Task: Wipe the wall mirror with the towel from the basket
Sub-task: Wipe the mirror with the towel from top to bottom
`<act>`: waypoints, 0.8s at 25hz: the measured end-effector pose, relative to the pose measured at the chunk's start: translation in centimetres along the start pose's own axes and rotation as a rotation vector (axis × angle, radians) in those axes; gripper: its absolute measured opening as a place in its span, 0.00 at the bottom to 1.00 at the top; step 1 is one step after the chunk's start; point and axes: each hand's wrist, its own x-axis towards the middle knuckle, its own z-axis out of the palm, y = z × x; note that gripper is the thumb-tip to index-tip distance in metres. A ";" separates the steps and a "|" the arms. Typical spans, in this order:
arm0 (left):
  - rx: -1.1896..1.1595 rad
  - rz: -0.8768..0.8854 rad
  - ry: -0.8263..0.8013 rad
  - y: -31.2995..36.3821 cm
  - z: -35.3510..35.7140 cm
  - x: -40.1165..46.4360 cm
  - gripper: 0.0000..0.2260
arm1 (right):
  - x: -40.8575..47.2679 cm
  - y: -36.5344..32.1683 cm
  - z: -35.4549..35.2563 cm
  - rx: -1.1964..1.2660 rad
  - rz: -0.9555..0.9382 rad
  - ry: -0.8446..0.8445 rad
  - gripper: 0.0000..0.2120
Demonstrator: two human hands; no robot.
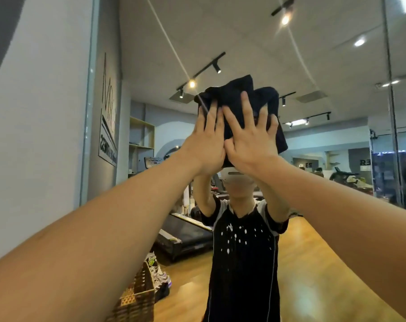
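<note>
Gym floorboards, treadmills and track lights fill the wall mirror, whose glass spans most of the frame beside a pale wall at left. At centre, a person presses a dark, soft, bunched towel flat against the glass with both arms raised. The left hand and right hand lie side by side on the cloth, fingers spread wide and palms flat, likely to hold the loose folds in place and bear down evenly. A woven basket sits at the lower left, its reflection holding pale shoes.
</note>
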 end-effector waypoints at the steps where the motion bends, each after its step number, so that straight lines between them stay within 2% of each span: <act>1: 0.024 0.005 0.011 -1.6 -0.1 -0.3 0.38 | 0.6 -1.4 0.3 0.007 -0.014 -0.004 0.34; 13: 0.157 0.032 0.160 -22.0 -2.4 -5.8 0.33 | 6.7 -21.0 4.8 0.030 -0.074 0.022 0.35; 17: 0.169 -0.005 0.160 -28.0 -1.9 -10.3 0.32 | 5.8 -27.5 6.6 0.106 -0.165 0.000 0.34; 20: 0.221 0.019 0.116 -30.2 -1.2 -13.9 0.32 | 2.8 -30.9 8.4 0.123 -0.162 -0.011 0.33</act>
